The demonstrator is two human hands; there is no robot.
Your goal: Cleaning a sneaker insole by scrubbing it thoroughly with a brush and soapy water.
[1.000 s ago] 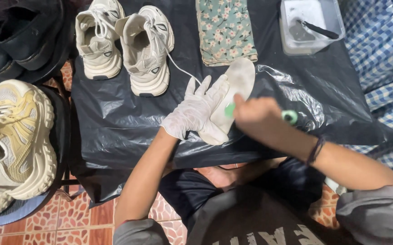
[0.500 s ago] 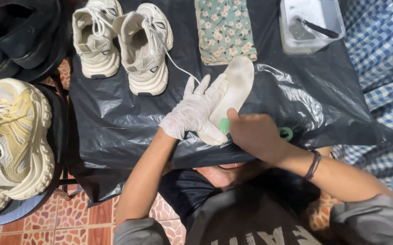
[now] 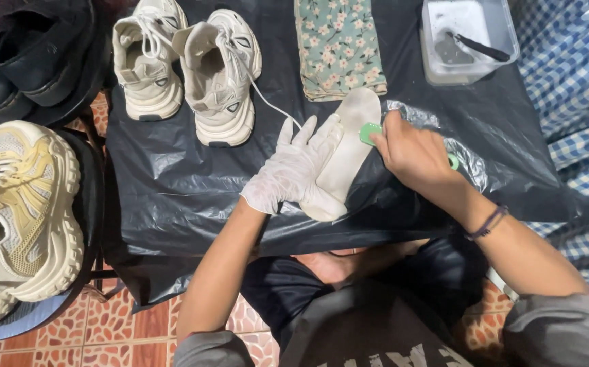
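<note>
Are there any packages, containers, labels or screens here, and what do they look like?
Clear rectangular plastic tub: top right on the black plastic sheet, with a dark-handled brush inside.
Small dark logo patches: on the cream sneakers, top centre.
Pale lettering: on the person's dark shirt, bottom edge.
No screens or signs.

Seen from a head-worn camera, looking steeply down from close above onto a black plastic sheet (image 3: 172, 197). Only one view, framing both forearms below.

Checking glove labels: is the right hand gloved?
No, the right hand is bare and grips a green brush; only the left hand wears a white glove.
</note>
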